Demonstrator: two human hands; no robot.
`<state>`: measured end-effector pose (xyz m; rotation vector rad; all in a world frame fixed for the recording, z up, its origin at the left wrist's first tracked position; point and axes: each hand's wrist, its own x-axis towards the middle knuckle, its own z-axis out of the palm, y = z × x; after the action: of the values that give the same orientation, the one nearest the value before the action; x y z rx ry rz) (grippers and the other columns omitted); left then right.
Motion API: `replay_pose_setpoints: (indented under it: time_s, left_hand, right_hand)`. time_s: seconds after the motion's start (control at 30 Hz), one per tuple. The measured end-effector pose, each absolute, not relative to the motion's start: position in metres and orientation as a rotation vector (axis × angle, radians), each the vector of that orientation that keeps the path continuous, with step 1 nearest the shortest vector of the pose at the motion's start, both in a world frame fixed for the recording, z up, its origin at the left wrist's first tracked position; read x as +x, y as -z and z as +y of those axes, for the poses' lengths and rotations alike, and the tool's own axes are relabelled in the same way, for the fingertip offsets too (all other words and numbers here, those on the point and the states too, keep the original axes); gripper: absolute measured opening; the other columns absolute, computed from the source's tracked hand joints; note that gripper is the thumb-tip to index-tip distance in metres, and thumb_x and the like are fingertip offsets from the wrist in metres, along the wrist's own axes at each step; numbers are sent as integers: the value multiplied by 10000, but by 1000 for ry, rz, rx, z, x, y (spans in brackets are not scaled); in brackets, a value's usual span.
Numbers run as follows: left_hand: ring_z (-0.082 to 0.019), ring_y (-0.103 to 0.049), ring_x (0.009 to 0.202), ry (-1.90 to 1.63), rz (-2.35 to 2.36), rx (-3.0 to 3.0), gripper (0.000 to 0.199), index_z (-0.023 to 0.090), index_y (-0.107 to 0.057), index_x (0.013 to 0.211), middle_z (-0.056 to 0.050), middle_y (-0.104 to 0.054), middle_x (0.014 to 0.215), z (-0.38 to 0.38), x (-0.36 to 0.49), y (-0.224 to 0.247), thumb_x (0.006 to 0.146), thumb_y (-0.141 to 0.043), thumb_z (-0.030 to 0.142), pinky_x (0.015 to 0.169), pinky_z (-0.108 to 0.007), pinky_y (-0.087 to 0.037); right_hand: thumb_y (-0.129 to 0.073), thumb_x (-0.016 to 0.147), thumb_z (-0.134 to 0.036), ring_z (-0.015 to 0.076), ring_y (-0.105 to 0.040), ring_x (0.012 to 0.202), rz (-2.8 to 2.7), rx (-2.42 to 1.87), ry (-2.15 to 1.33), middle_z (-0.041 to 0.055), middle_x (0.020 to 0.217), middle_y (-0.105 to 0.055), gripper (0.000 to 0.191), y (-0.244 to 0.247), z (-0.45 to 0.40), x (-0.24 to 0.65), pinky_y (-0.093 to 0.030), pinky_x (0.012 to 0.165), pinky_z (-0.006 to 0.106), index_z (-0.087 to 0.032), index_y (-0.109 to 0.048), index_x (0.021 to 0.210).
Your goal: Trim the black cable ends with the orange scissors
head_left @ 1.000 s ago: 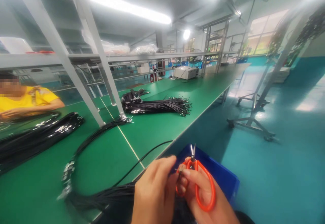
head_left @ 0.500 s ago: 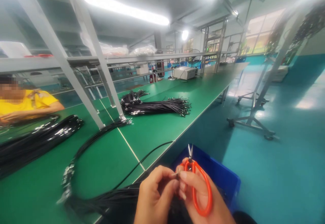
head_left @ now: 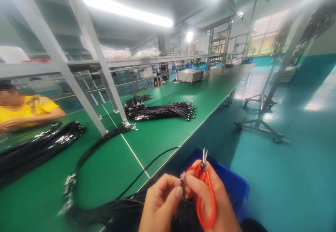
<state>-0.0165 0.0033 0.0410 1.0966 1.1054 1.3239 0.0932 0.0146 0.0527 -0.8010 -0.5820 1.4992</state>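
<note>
Together, left hand (head_left: 162, 200) curled, right hand (head_left: 219, 198) (scissors (head_left: 202, 167))

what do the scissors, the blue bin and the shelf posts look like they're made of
Scissors: the orange handles look like smooth plastic or a plastic coating; the blades look like bare metal, from their silvery colour.
Blue bin: probably moulded plastic, given its even colour and soft sheen.
Shelf posts: likely metal, painted or bare, judging by their straight, pale grey faces.
</note>
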Motion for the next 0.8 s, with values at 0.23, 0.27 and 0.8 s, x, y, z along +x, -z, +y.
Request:
replay_pose_setpoints:
  time_s: [0.23,0.27,0.8]
  left_hand:
    - [-49,-376,463,-1341,1124,1023,355,137,-613,665,40,-533,550,4,-15,-42,669,-739,469,451,-152,-298]
    - [-50,-379,469,-1350,1130,1047,342,137,-616,669,41,-534,556,5,-16,-41,678,-735,457,457,-153,-302]
    - [-78,-471,499,-1469,1238,1067,175,164,-675,671,34,-579,566,5,-19,-32,724,-700,329,489,-162,-394]
  right_hand:
    - [-714,681,-256,117,-596,584,-794,-949,-1184,-4,756,-717,253,-45,14,99,-467,547,206,-246,-525,848]
    - [-697,694,-248,136,-628,647,-853,-945,-1131,5,792,-722,226,-44,14,99,-492,596,222,-249,-531,847]
    - [-525,753,-71,147,-607,556,-1520,-986,-52,-33,653,-612,252,-22,13,102,-483,524,218,-272,-540,905]
